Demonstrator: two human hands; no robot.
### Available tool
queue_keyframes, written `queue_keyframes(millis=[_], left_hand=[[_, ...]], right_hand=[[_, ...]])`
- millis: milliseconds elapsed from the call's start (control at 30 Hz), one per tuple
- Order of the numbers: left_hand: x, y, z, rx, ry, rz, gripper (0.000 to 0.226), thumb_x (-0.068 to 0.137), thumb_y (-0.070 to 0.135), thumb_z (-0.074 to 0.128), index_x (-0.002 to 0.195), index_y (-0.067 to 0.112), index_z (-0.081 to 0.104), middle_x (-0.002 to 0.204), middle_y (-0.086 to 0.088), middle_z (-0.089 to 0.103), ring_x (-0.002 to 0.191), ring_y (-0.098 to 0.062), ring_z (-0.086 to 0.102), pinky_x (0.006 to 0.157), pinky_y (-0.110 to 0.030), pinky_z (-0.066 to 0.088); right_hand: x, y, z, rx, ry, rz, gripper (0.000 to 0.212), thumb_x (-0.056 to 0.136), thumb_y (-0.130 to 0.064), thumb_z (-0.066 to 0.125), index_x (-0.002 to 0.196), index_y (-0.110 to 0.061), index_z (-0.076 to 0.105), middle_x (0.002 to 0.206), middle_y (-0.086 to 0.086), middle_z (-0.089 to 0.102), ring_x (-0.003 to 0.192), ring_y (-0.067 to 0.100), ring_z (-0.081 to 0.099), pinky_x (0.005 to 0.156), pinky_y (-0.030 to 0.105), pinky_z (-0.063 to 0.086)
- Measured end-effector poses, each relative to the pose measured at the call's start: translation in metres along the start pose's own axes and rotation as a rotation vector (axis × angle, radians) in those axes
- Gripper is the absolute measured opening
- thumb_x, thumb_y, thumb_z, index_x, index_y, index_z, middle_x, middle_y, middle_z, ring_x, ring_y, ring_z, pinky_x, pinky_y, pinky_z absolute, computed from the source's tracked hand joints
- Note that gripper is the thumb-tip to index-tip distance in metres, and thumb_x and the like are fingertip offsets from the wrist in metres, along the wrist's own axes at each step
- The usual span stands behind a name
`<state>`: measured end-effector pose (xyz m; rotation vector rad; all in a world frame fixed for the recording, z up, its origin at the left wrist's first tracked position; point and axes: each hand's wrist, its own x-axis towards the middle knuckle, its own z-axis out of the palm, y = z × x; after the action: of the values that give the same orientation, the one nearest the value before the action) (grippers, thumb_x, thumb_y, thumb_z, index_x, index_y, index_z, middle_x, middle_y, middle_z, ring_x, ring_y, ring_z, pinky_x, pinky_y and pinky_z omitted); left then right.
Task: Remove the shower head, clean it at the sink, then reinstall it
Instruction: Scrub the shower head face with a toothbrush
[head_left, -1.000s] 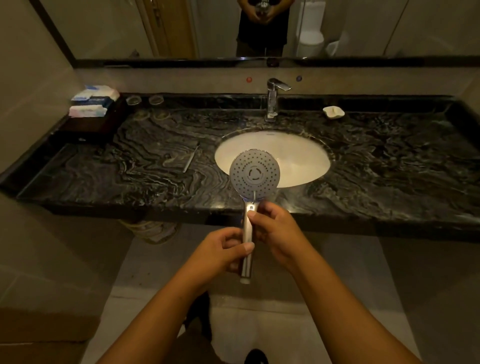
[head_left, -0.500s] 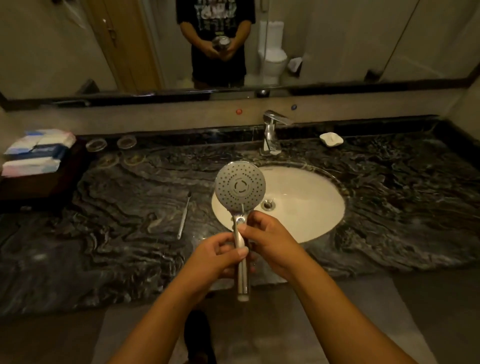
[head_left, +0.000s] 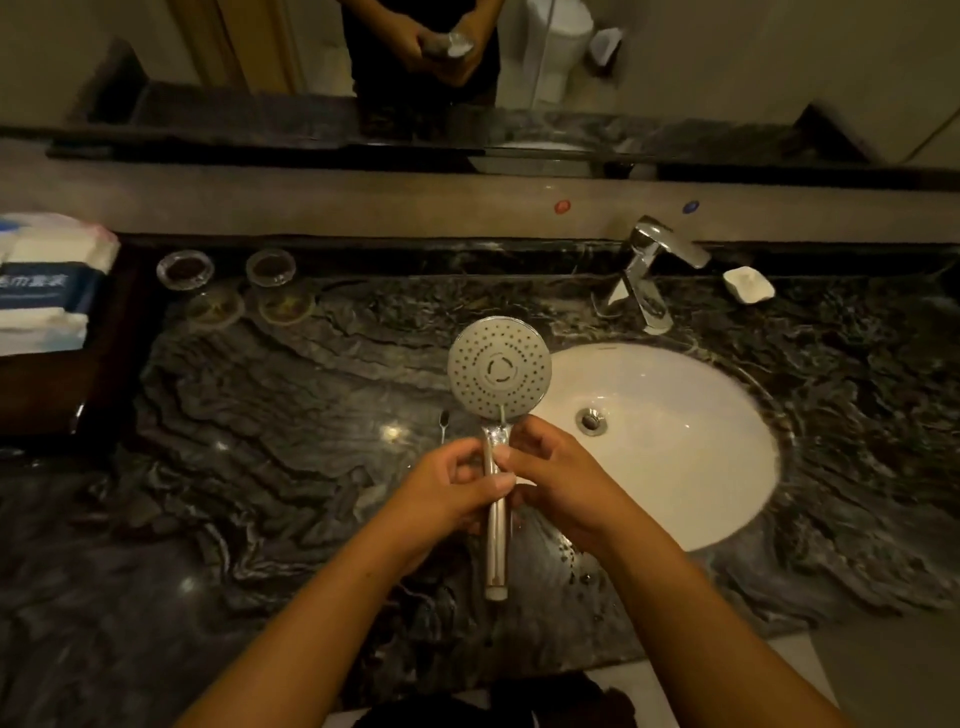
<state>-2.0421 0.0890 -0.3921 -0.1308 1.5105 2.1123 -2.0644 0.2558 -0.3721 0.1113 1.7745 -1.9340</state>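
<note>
Chrome shower head (head_left: 498, 368) upright, handle in both hands' grip: left hand (head_left: 448, 498), right hand (head_left: 558, 483).

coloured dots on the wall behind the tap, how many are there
2. A red dot sits up and to the left of the tap, and a blue dot sits just above the tap's handle. Both are on the wall strip below the mirror. None looks hidden.

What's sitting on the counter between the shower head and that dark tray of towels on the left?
In the head view, mostly bare marble counter; only a slim silvery utensil lies there, just left of the shower head, far from the tray.
</note>
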Motion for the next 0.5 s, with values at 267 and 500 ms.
queue_keyframes(millis=[267, 500], left_hand=[[-0.036, -0.006, -0.045, -0.139, 0.248, -0.04, 0.04, 0.078, 0.018, 0.079, 0.114, 0.008, 0.064, 0.091, -0.019, 0.074, 0.078, -0.031, 0.073, 0.073, -0.039, 0.058], [-0.062, -0.017, -0.068, -0.285, 0.41, -0.029, 0.042, 0.079, 0.014, 0.072, 0.116, -0.001, 0.059, 0.093, -0.023, 0.072, 0.08, -0.032, 0.073, 0.064, -0.034, 0.058]], right_hand=[[0.058, 0.0, 0.031, -0.242, -0.082, 0.105, 0.005, 0.093, -0.004, 0.064, 0.095, -0.001, 0.067, 0.087, 0.014, 0.07, 0.08, 0.026, 0.066, 0.074, 0.04, 0.056], [0.109, 0.053, 0.043, -0.702, 0.121, 0.302, 0.015, 0.089, -0.026, 0.063, 0.085, -0.012, 0.065, 0.082, 0.013, 0.073, 0.069, 0.029, 0.071, 0.068, 0.04, 0.059]])
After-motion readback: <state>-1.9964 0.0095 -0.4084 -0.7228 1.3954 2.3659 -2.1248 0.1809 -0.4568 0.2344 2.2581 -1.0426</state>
